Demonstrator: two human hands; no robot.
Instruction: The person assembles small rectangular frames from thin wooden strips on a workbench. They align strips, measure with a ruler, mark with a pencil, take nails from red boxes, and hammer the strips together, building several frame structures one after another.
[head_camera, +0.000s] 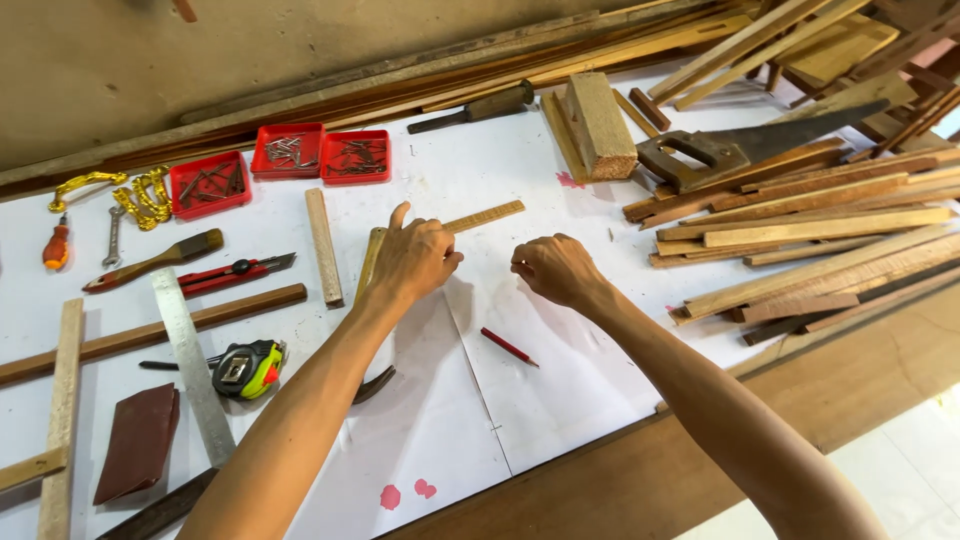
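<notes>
I see a thin wooden strip (487, 215) lying flat on the white worktop (560, 390), its long axis running from under my left grip (415, 257) up and away to the right. The left grip rests over the strip's near end, fingers curled down onto it, forefinger raised and pointing away; whether it pinches the strip I cannot tell. My right grip (553, 268), just to the right of the left one and clear of the strip, is curled loosely with fingertips drawn together, holding nothing I can make out. A red pencil (509, 347) lies below both grips, nearer me. A hammer (372, 330) passes beneath my left forearm.
</notes>
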